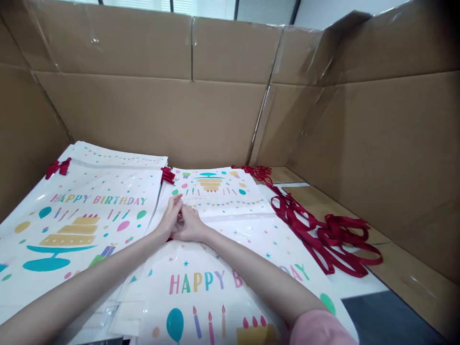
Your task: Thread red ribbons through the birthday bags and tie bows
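Observation:
Both hands meet over the upper left part of a white printed birthday sheet (230, 239) in the middle. My left hand (172, 215) has its fingers closed against the right one. My right hand (190, 224) is closed too, its fingers curled toward the left. A bit of dark red ribbon (169, 239) shows just under them; whatever lies between the fingers is hidden. Left of the hands is a stack of similar sheets (108, 177), with a red ribbon piece (59, 167) at its upper left and red ribbon loops (167, 175) near its upper right corner.
Long loops of red ribbon (338, 239) lie right of the sheets, with a smaller tangle (258, 172) behind. Tall cardboard walls (154, 115) stand at the back and both sides. A dark grey patch (388, 316) is at the lower right.

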